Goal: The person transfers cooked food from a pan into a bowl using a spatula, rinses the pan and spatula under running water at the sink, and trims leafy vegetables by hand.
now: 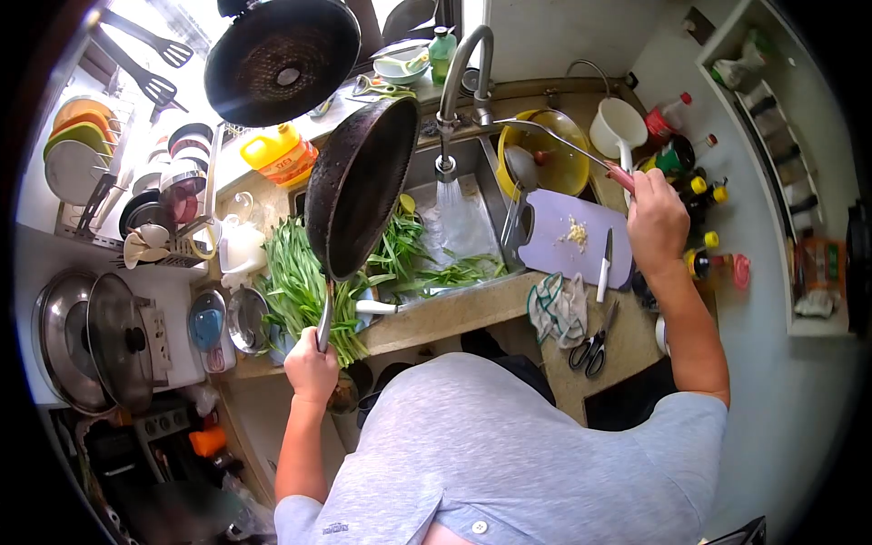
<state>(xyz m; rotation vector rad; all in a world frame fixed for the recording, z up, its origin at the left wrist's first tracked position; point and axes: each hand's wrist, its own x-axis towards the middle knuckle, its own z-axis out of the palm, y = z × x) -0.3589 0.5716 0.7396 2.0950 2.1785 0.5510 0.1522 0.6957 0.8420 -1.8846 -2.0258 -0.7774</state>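
Left grip (312,368) is closed round the handle of a dark frying pan (363,191), in front of the sink (480,218) and toward its left end. The pan is tipped up on edge, its hollow side facing the sink's right, and in this view it covers part of the sink's left side.

Right grip (658,218), off to the right of the sink, is wrapped about the reddish handle of a long utensil (581,150). Its thin metal shaft reaches back toward the sink's tap (488,68); I cannot tell whether the far end touches the tap.

Water (451,204) runs from the tap into the sink. Long leafy greens (295,272) are heaped at the sink's left, with more lying inside it. A yellow jug (280,156) stands behind the sink's left end.

Beside the sink on the right lies a purple chopping board (554,213), bearing pale chopped bits (577,234) and a white-handled knife (605,268). A yellow bowl (574,177) sits at the sink's right rear, with a white pot (618,127) farther right of the sink. On the desk (436,329), to the sink's front right, are a crumpled cloth (561,309) and scissors (592,352).
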